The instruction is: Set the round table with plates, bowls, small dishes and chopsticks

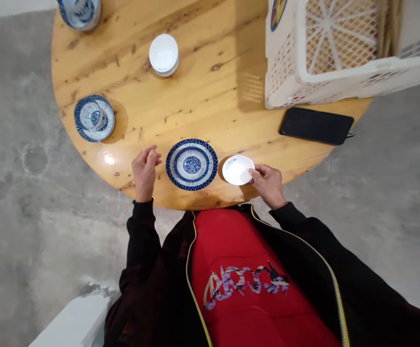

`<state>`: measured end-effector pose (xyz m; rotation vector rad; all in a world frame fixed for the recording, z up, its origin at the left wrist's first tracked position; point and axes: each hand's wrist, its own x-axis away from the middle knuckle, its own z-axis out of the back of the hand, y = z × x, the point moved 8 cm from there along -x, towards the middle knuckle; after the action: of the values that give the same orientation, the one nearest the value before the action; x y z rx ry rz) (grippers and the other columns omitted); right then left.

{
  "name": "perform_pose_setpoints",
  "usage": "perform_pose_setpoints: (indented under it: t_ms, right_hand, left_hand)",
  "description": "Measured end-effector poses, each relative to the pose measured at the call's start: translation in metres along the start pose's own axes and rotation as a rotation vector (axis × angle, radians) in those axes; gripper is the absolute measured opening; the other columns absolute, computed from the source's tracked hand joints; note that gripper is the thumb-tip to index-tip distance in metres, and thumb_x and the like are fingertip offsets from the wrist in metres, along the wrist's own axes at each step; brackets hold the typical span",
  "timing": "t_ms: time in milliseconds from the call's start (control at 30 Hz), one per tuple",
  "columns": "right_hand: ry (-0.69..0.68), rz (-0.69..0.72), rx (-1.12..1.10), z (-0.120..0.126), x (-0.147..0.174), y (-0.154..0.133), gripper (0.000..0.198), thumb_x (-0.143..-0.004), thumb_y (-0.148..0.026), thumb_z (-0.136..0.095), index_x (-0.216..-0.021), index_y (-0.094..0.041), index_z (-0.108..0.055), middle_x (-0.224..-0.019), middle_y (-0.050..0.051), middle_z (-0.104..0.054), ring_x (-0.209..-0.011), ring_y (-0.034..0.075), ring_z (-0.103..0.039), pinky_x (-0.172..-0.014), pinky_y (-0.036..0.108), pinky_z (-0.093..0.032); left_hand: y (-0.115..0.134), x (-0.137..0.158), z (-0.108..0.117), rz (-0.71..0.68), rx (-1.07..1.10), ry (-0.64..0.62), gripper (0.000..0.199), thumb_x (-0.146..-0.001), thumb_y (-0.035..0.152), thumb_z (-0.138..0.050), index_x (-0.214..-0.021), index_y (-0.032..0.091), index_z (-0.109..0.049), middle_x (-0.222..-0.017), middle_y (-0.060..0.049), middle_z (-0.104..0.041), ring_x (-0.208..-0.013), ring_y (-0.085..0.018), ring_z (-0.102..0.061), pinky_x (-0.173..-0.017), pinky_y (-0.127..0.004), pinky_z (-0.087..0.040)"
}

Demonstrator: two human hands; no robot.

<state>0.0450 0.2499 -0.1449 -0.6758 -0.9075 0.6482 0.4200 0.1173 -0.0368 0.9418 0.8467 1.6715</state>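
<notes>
My right hand point(268, 183) grips the right rim of a small white bowl point(237, 168), thumb over the edge. The bowl is just right of a blue-and-white patterned plate point(192, 165); whether it touches the table I cannot tell. Left of that plate, my left hand point(146, 168) hovers with its fingers curled in and nothing visible in them. It is apart from the plate. Further left stands a blue-and-white dish point(83, 131) with a patterned cup point(101, 119) in it.
White stacked bowls point(164, 53) stand toward the table's far middle. Another blue-and-white dish set point(87, 20) is at the far left edge. A white plastic crate point(285, 82) occupies the far right, with a black phone point(316, 126) before it. The wooden table point(198, 106) has a round edge.
</notes>
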Motion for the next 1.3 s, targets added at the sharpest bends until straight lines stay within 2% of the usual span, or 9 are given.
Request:
perform_pose_setpoints:
  t_ms: [167,333,500,600,767,967,1067,1167,1300]
  right_hand:
    - [0.019,0.093,0.01,-0.001,-0.009,0.007,0.027,-0.078,-0.039,-0.059,-0.088,-0.016,-0.071,-0.071,0.005,-0.069,-0.063,0.023,-0.066,-0.063,0.035,-0.054]
    - [0.046,0.189,0.032,-0.003,-0.021,0.008,0.03,-0.078,-0.04,-0.057,-0.086,-0.015,-0.072,-0.072,0.008,-0.07,-0.071,0.026,-0.068,-0.067,0.037,-0.054]
    - [0.038,0.265,0.102,-0.008,-0.03,-0.001,0.026,-0.08,-0.039,-0.054,-0.082,-0.018,-0.069,-0.07,0.007,-0.068,-0.072,0.027,-0.067,-0.069,0.038,-0.054]
    - [0.032,0.269,0.109,-0.009,-0.031,-0.005,0.023,-0.08,-0.038,-0.054,-0.081,-0.019,-0.068,-0.071,0.008,-0.068,-0.074,0.028,-0.066,-0.071,0.039,-0.054]
    - [0.027,0.275,0.116,-0.009,-0.032,-0.012,0.022,-0.082,-0.035,-0.054,-0.083,-0.018,-0.068,-0.075,0.009,-0.069,-0.076,0.027,-0.065,-0.076,0.039,-0.052]
    - [0.043,0.312,0.171,-0.008,-0.033,-0.023,0.02,-0.082,-0.033,-0.053,-0.083,-0.019,-0.067,-0.084,0.012,-0.072,-0.084,0.03,-0.066,-0.085,0.042,-0.051]
    - [0.017,0.308,0.145,-0.005,-0.031,-0.022,0.023,-0.083,-0.037,-0.056,-0.088,-0.019,-0.068,-0.079,0.01,-0.071,-0.08,0.03,-0.066,-0.086,0.044,-0.052]
    - [0.001,0.265,0.042,0.007,-0.027,-0.01,0.025,-0.085,-0.042,-0.057,-0.087,-0.019,-0.067,-0.071,0.007,-0.068,-0.069,0.027,-0.066,-0.079,0.044,-0.055]
    - [0.032,0.158,-0.167,0.031,-0.021,0.015,0.021,-0.087,-0.039,-0.056,-0.085,-0.02,-0.065,-0.074,0.007,-0.068,-0.057,0.021,-0.063,-0.058,0.036,-0.054]
  left_hand:
    - [-0.029,0.053,0.0,0.101,0.044,0.021,0.038,-0.091,0.045,-0.061,-0.112,0.017,-0.074,-0.085,-0.003,-0.073,-0.07,-0.011,-0.067,-0.074,-0.025,-0.058]
    - [-0.046,0.102,0.005,0.16,0.142,0.089,0.042,-0.086,0.047,-0.066,-0.109,0.013,-0.076,-0.082,-0.003,-0.072,-0.068,-0.01,-0.064,-0.071,-0.024,-0.056]
    - [-0.058,0.136,0.006,0.199,0.152,0.108,0.042,-0.086,0.047,-0.066,-0.106,0.012,-0.077,-0.087,-0.006,-0.073,-0.07,-0.011,-0.065,-0.072,-0.025,-0.056]
    - [-0.059,0.149,0.008,0.193,0.157,0.124,0.042,-0.086,0.048,-0.066,-0.105,0.012,-0.076,-0.09,-0.006,-0.073,-0.072,-0.012,-0.066,-0.074,-0.026,-0.057]
    - [-0.055,0.162,0.003,0.195,0.167,0.135,0.046,-0.084,0.049,-0.068,-0.109,0.011,-0.075,-0.084,-0.005,-0.072,-0.072,-0.013,-0.067,-0.074,-0.027,-0.058]
    - [-0.047,0.173,-0.025,0.178,0.142,0.041,0.046,-0.085,0.05,-0.067,-0.11,0.012,-0.075,-0.084,-0.005,-0.072,-0.069,-0.013,-0.066,-0.071,-0.027,-0.057]
    - [-0.045,0.179,-0.038,0.159,0.13,-0.007,0.045,-0.086,0.05,-0.067,-0.108,0.012,-0.075,-0.084,-0.005,-0.072,-0.069,-0.013,-0.066,-0.07,-0.027,-0.057]
    - [-0.047,0.187,-0.042,0.163,0.119,-0.02,0.042,-0.087,0.049,-0.066,-0.108,0.013,-0.075,-0.084,-0.005,-0.073,-0.069,-0.013,-0.066,-0.071,-0.027,-0.057]
    - [-0.061,0.204,-0.036,0.22,0.112,0.006,0.044,-0.084,0.05,-0.067,-0.108,0.013,-0.075,-0.084,-0.006,-0.073,-0.07,-0.014,-0.066,-0.072,-0.028,-0.057]
